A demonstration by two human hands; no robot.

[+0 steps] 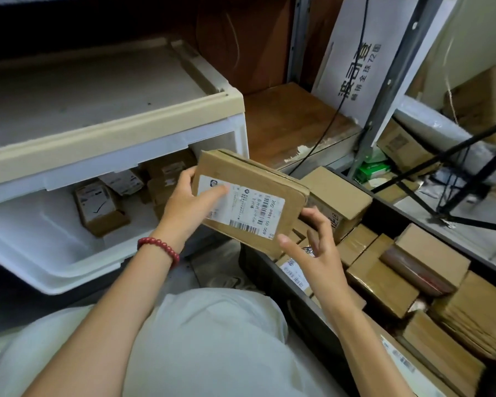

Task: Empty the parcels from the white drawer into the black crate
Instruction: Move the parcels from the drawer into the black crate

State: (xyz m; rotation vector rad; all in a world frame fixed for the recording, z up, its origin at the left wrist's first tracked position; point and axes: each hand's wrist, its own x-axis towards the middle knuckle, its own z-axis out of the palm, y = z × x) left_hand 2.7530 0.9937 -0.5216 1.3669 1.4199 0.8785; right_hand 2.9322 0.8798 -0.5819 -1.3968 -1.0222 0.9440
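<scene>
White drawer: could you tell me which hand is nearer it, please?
Left. The left hand is just outside the white drawer; the right hand is farther, over the black crate.

A red bead bracelet [159, 247] circles the left wrist and pale grey-white clothing [212, 339] covers the lap.

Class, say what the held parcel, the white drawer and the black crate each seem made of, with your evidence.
The held parcel: brown cardboard, matt, layered edge; paper label stuck on. The white drawer: likely moulded plastic, smooth, faint sheen, rounded rim. The black crate: probably plastic, dull dark wall; too shadowed to be sure.
</scene>
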